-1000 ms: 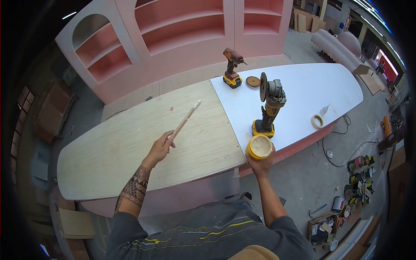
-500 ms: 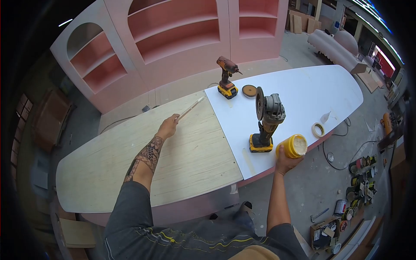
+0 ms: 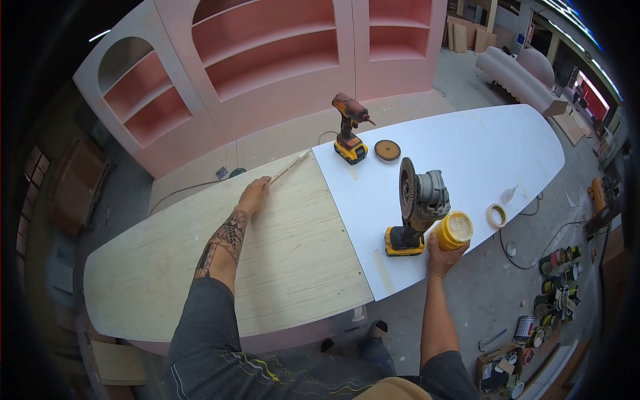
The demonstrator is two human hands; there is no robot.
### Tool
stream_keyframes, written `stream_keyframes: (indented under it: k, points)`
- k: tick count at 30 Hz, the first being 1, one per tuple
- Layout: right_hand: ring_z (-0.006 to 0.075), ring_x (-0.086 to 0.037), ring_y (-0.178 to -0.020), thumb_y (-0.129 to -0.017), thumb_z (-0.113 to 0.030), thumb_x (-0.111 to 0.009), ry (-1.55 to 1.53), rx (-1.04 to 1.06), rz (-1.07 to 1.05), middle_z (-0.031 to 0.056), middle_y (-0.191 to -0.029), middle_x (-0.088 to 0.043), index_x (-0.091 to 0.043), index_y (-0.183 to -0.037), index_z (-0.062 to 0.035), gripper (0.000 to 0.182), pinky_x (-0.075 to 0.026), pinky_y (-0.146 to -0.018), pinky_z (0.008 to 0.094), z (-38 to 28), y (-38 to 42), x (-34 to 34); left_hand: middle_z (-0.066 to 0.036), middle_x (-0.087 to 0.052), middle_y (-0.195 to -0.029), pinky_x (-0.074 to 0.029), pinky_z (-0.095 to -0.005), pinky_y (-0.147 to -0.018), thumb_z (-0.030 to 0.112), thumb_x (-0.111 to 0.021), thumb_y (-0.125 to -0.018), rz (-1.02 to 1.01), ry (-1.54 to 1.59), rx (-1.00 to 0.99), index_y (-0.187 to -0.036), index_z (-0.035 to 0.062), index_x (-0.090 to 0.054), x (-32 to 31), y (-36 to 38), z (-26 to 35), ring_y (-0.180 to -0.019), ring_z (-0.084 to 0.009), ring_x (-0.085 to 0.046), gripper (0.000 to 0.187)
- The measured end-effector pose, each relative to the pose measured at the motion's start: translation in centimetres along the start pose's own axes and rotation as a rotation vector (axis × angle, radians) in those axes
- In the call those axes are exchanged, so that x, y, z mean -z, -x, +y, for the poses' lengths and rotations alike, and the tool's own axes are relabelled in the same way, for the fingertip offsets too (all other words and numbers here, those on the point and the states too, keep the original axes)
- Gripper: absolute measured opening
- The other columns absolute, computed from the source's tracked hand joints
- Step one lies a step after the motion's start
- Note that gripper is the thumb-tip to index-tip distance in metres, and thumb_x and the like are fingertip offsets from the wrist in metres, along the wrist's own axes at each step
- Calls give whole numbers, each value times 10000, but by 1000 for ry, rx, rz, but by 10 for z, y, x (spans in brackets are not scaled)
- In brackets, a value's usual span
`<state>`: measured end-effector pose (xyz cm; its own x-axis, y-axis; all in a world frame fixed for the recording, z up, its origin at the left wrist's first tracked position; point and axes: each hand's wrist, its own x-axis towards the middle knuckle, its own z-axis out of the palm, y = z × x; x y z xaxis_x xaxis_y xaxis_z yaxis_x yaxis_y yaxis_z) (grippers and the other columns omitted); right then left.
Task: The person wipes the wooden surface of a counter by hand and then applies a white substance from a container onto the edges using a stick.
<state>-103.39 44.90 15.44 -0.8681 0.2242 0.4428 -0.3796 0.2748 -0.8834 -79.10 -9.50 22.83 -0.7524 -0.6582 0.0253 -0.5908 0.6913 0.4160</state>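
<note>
Two bare hands are working over a long table – one half bare wood (image 3: 200, 267), the other half white (image 3: 467, 153). The left hand (image 3: 254, 197) is reaching to the far edge of the wood, its fingers curled tight around a thin wooden stick (image 3: 288, 168) that is pointing far and right. The right hand (image 3: 439, 252) is gripping a yellow tub (image 3: 454, 230), tipped sideways, just past the near edge of the white part. A grinder (image 3: 417, 207) is standing right beside the tub. Farther off, a drill (image 3: 349, 130) and a round disc (image 3: 387, 150) are sitting on the white top – a tape roll (image 3: 496, 215) is lying to the right.
</note>
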Motion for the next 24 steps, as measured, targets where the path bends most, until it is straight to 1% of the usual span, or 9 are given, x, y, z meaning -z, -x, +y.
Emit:
stream_keyframes:
  k: [1,3,6,10,12,16,19,21,24]
  points:
    - [390,-536,-1408,-737,-269,-971,2,1,2,205,-1459,-548,-382,-1561,-24,1042,-429,-1198,498,-3,-2,0,-224,-697,-1349,-529,-474,-1096,189,-535,-1122,-1,2,-2,-1478,135,-628,-2,-3,0,-1278,-402,-661,372]
    - [368,-555,-1401,-748,-276,-973,-39,-83,-61,190,-1454,-551,-393,-1541,-28,1014,-449,-1185,471,-10,-3,1,-219,-681,-1330,-531,-474,-1092,166,-539,-1117,7,-11,-12,-1479,129,-633,-4,-6,-2,-1254,-400,-666,375]
    - [359,-574,-1381,-754,-280,-974,-25,-98,-76,182,-1454,-554,-398,-1529,-31,998,-458,-1175,460,-6,-4,1,-211,-670,-1286,-537,-467,-1082,143,-555,-1108,13,-24,-62,-1462,117,-647,-14,-9,-13,-1222,-395,-671,367]
    - [358,-577,-1377,-758,-283,-974,-12,-101,-78,179,-1448,-561,-397,-1530,-32,995,-458,-1175,459,-5,-3,0,-193,-654,-1272,-535,-447,-1084,129,-570,-1101,18,2,-74,-1444,108,-660,-9,12,-8,-1217,-375,-666,355]
    - [357,-585,-1363,-762,-292,-975,-3,-91,-58,177,-1429,-570,-405,-1521,-33,984,-463,-1166,459,-3,-3,0,-188,-657,-1257,-519,-425,-1083,138,-580,-1107,-19,32,-103,-1426,72,-671,-6,23,-9,-1209,-370,-650,339]
    - [345,-627,-1324,-793,-297,-958,38,-73,-58,183,-1418,-598,-412,-1502,-34,933,-491,-1150,447,0,-3,0,-178,-656,-1257,-518,-417,-1080,138,-578,-1108,-35,37,-134,-1422,70,-672,1,39,-8,-1210,-359,-647,335]
    - [347,-627,-1323,-796,-307,-955,52,-45,-51,185,-1420,-598,-408,-1507,-32,939,-491,-1147,451,1,-3,0,-175,-642,-1281,-532,-419,-1073,161,-588,-1108,-25,52,-136,-1422,107,-676,1,31,-10,-1224,-354,-656,331]
    - [349,-625,-1327,-791,-310,-956,55,-74,-53,185,-1421,-598,-404,-1514,-32,952,-489,-1148,453,-3,-2,1,-192,-660,-1237,-527,-431,-1054,134,-587,-1104,79,105,-106,-1406,73,-685,-2,20,-11,-1175,-372,-660,324]
    - [365,-603,-1337,-767,-333,-980,42,-73,-46,185,-1399,-585,-422,-1495,-29,966,-479,-1137,463,-10,-2,1,-201,-663,-1223,-530,-433,-1047,137,-596,-1101,120,69,-60,-1400,67,-693,-5,1,-11,-1160,-377,-666,322]
